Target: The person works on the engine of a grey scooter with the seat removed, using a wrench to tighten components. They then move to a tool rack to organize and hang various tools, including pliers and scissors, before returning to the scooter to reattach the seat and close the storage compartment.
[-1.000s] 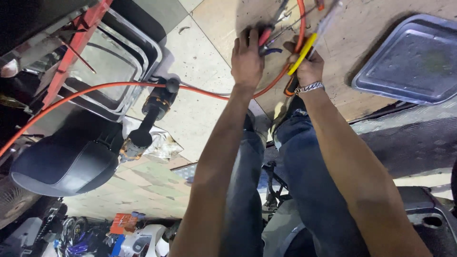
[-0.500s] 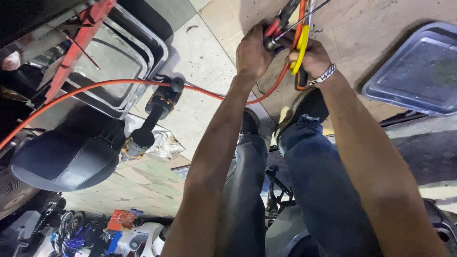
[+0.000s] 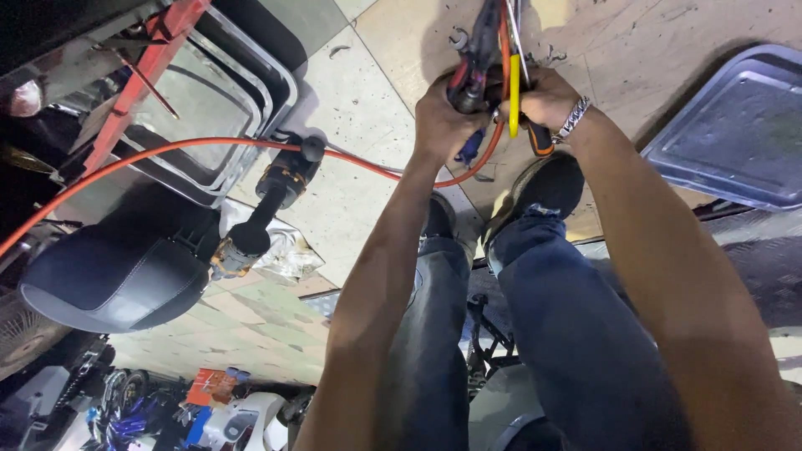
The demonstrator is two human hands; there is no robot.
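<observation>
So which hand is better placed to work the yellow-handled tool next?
Probably the right hand: it sits against the yellow-handled tool, while the left hand is already closed around the red-and-black-handled tools beside the orange cable.

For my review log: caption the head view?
Both hands, left hand and right hand, grip pliers over an orange hose.

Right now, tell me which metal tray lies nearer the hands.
The grey tray on the right, beside the right hand. The stacked trays at left sit beyond the orange hose.
</observation>
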